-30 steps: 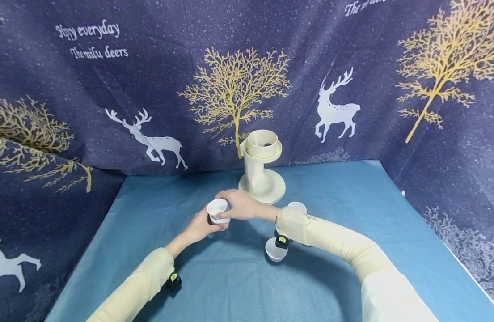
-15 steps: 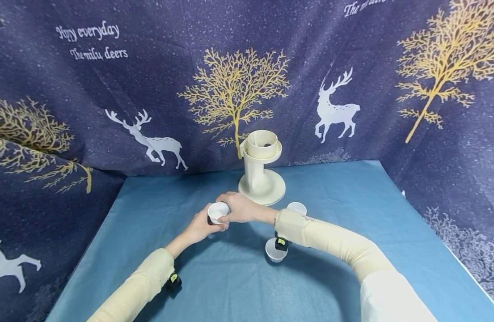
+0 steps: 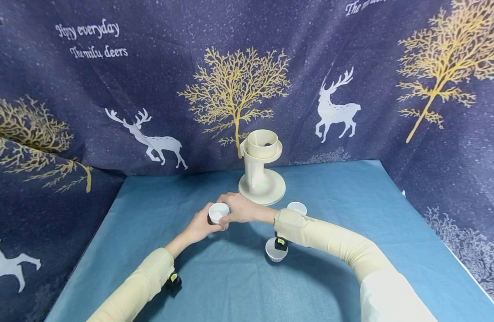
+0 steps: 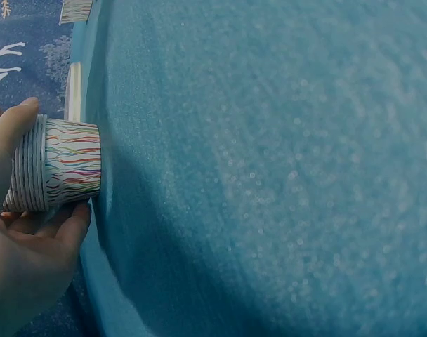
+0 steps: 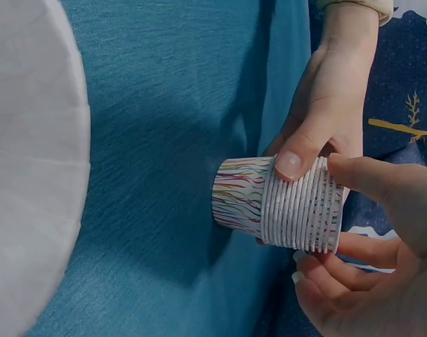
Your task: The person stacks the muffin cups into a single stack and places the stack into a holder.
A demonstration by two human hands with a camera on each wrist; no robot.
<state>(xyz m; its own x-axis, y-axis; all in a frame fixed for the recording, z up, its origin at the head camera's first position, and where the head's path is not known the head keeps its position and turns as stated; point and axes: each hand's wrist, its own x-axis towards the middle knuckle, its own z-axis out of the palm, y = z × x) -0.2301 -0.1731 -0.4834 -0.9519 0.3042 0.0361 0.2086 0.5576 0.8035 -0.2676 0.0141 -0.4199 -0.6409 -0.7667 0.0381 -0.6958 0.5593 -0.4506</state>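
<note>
Many cups (image 5: 291, 210) sit nested in one stack (image 3: 218, 213), just left of middle over the blue cloth (image 3: 238, 281). Much looks done; a near cup (image 3: 273, 255) and a far cup (image 3: 297, 207), both to the right, seem left to add. The left hand (image 3: 199, 226) and right hand (image 3: 240, 208) both grip the stack. Its mouth points up, and its long way runs up and down.

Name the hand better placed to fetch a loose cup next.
Likely the right hand: though it and the left hand both grip the cup stack, it lies nearer the loose cups.
</note>
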